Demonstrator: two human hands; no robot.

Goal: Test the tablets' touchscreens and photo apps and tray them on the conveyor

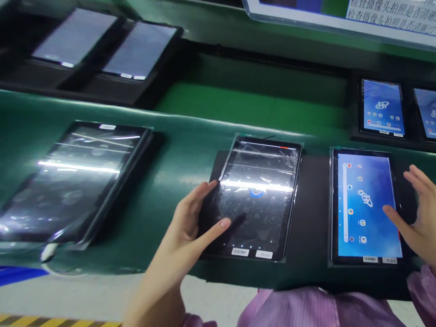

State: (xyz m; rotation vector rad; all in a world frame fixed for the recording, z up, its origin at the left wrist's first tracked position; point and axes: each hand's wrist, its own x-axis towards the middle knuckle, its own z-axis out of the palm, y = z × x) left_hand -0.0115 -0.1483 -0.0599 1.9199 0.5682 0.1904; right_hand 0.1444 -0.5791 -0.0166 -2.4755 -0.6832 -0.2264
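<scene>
- Left hand (190,227), mine: open, fingers bent at the left edge of the dark tablet, thumb stretched over its lower screen; whether the thumb touches the glass, I cannot tell.
- Right hand (417,220), mine: open, fingers spread beside the blue tablet, thumb over the right side of its screen; contact cannot be told.
- Dark tablet (250,211): face up in front of me, partly on a black mat (309,200); film-covered, glare across it, blue ring mid-screen, two white labels at the near end.
- Blue tablet (369,227): face up to the right of the dark one; lit, icons and logo turned sideways, two labels at the near end.
- Third tablet (68,190): on the green bench (170,177) to my left, screen dark; white plug (48,251) at its near edge.
- Black tray (102,93), far left: two grey-screened tablets.
- Far right, beyond the blue tablet: two smaller-looking lit tablets (383,106).
- Printed sheet (391,20): top right, cut by the frame.
</scene>
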